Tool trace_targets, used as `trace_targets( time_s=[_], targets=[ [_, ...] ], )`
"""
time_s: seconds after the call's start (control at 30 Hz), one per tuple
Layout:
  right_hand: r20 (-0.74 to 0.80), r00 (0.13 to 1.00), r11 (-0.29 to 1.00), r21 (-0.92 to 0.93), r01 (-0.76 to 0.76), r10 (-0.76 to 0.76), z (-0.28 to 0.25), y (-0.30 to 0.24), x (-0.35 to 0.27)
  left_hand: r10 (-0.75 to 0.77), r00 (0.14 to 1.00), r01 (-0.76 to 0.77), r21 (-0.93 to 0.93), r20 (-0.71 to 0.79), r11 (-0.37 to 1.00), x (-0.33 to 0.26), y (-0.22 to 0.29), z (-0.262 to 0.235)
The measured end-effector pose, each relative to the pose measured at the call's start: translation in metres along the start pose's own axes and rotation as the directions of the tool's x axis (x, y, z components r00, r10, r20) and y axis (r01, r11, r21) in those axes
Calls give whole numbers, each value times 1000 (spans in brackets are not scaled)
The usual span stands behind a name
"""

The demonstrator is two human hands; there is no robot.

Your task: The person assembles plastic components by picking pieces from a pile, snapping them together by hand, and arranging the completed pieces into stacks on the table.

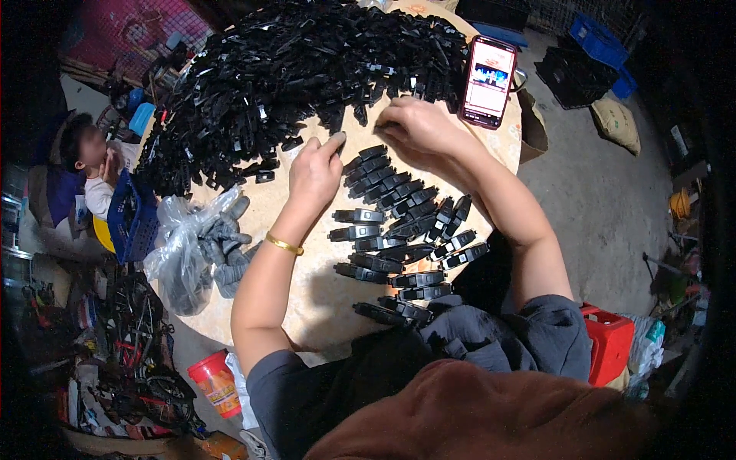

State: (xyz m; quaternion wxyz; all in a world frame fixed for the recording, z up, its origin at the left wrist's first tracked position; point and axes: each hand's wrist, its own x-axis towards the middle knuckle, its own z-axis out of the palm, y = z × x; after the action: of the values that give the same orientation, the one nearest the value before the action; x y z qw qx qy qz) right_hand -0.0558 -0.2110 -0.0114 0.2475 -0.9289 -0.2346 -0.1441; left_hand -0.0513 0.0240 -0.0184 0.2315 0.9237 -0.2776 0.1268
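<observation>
My left hand (317,170) is over the table just short of a big heap of black plastic parts (307,61). Its thumb and index finger are drawn together, and whatever is between them is hidden. To its right, my right hand (418,124) is curled at the heap's near edge, with a dark bit at its fingertips too small to name. Between my forearms lie several rows of black clip-like plastic pieces (359,216), set side by side in a curving band that runs toward my body.
A lit phone (488,80) stands upright at the table's right. Left are a clear plastic bag (184,264), grey gloves (226,238) and a blue basket (132,215), with a child (96,165) beyond. A red tub (216,383) and red stool (608,343) flank me.
</observation>
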Motion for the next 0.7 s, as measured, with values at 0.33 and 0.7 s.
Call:
trace_targets(
  time_s=[0.33, 0.7],
  targets=[
    [109, 993, 957, 289, 6, -39, 37, -6, 10, -186, 976, 209, -237, 116, 949, 11, -5, -3],
    [239, 971, 906, 414, -82, -21, 30, -5, 14, -306, 872, 457, -411, 382, 789, 24, -55, 4]
  ],
)
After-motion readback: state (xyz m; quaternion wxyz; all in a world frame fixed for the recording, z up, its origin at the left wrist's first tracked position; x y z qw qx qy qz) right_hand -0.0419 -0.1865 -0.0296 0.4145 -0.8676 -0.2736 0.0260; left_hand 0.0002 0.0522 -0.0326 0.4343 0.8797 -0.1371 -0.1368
